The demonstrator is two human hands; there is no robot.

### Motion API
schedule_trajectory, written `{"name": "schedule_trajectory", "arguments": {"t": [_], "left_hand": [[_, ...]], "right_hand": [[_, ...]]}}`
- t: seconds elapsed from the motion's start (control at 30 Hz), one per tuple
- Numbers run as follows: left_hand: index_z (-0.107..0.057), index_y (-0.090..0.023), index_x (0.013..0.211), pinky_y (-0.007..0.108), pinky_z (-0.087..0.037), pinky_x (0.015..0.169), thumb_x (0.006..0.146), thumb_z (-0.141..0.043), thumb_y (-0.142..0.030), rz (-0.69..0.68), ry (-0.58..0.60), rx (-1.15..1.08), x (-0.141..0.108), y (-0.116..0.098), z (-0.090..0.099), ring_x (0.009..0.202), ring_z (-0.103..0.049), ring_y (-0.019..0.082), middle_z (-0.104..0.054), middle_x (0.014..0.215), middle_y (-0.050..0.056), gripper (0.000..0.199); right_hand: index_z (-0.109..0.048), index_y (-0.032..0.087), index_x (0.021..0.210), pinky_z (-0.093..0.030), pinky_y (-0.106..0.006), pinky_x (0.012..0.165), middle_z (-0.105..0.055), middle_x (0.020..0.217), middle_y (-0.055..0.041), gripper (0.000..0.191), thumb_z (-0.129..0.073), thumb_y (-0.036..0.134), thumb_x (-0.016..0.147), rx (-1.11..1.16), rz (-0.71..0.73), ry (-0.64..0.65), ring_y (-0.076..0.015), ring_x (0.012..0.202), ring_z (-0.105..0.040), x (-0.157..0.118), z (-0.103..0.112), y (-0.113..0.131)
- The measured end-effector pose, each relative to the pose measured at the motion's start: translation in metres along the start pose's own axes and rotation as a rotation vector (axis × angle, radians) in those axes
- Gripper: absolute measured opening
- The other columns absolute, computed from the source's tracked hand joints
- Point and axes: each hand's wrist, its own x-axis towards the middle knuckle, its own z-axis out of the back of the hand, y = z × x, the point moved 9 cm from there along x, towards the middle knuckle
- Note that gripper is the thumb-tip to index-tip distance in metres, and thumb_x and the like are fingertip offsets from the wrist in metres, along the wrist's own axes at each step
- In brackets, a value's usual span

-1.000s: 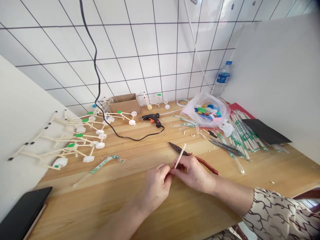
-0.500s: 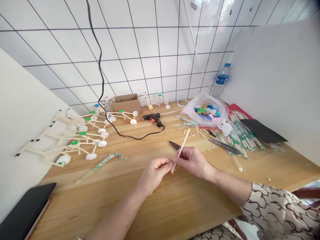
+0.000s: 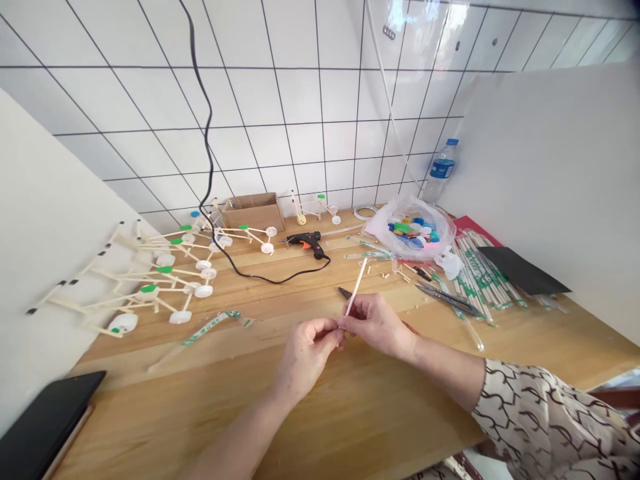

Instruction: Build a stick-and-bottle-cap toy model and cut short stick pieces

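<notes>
A thin pale wooden stick (image 3: pixel 357 285) rises at a slant from the fingers of my right hand (image 3: pixel 376 325), which pinches it near its lower part. My left hand (image 3: pixel 310 350) is closed in a pinch, its fingertips touching those of my right hand around the stick's lower end. That lower end is hidden by the fingers. Just behind my right hand lies a dark pointed tool (image 3: pixel 345 293), partly covered by it.
Several stick models with bottle-cap wheels (image 3: pixel 165 270) stand at the left. Behind are a glue gun (image 3: pixel 309 241) and a cardboard box (image 3: pixel 255 212). A bag of caps (image 3: pixel 413 230), scissors (image 3: pixel 447 297) and wrapped sticks (image 3: pixel 480 270) lie right. A black tablet (image 3: pixel 50 413) sits front left.
The stick has moved slightly left and its lower end has gone out of sight between the fingers. My right hand has shifted a little left. The view has tilted slightly.
</notes>
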Motion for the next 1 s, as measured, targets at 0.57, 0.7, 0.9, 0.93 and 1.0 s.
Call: {"name": "schedule_trajectory", "arguments": {"t": [0.57,0.7,0.9,0.93,1.0], "left_hand": [[-0.063,-0.014,0.068,0.024,-0.046,0.064,0.074,-0.058,-0.029,0.035,-0.154,-0.188,0.014,0.021,0.028,0.06,-0.058,0.014,-0.065,0.062,0.002,0.017],[-0.064,-0.014,0.068,0.024,-0.048,0.063,0.072,-0.06,-0.03,0.042,-0.203,-0.247,0.015,0.023,0.037,0.059,-0.059,0.013,-0.065,0.062,0.002,0.017],[-0.064,-0.014,0.065,0.024,-0.048,0.061,0.07,-0.061,-0.028,0.06,-0.26,-0.297,0.015,0.022,0.044,0.055,-0.058,0.012,-0.064,0.059,0.001,0.015],[-0.065,-0.014,0.065,0.024,-0.048,0.06,0.07,-0.062,-0.027,0.059,-0.265,-0.305,0.015,0.023,0.045,0.055,-0.058,0.012,-0.064,0.059,0.0,0.014],[-0.065,-0.014,0.067,0.023,-0.048,0.06,0.07,-0.062,-0.027,0.062,-0.273,-0.319,0.016,0.024,0.046,0.055,-0.058,0.012,-0.064,0.06,0.0,0.013]], "right_hand": [[-0.057,0.017,0.07,-0.041,-0.029,0.062,-0.063,0.075,-0.0051,0.023,-0.058,0.039,0.075,-1.217,-0.07,-0.009,-0.0191,0.07,-0.058,-0.024,0.054,0.036],[-0.064,0.014,0.083,-0.044,-0.036,0.072,-0.064,0.086,-0.0123,0.029,-0.062,0.04,0.072,-1.443,-0.175,0.072,-0.0288,0.084,-0.061,-0.033,0.045,0.025],[-0.063,0.011,0.095,-0.045,-0.038,0.072,-0.064,0.09,-0.0158,0.024,-0.057,0.025,0.076,-1.498,-0.238,0.185,-0.0305,0.084,-0.061,-0.041,0.032,0.014],[-0.063,0.011,0.096,-0.045,-0.039,0.072,-0.063,0.091,-0.0159,0.024,-0.054,0.022,0.076,-1.488,-0.214,0.19,-0.0303,0.084,-0.061,-0.042,0.032,0.011],[-0.063,0.012,0.094,-0.044,-0.039,0.075,-0.062,0.093,-0.0153,0.023,-0.047,0.016,0.077,-1.458,-0.166,0.207,-0.0288,0.086,-0.06,-0.042,0.032,0.003]]}}
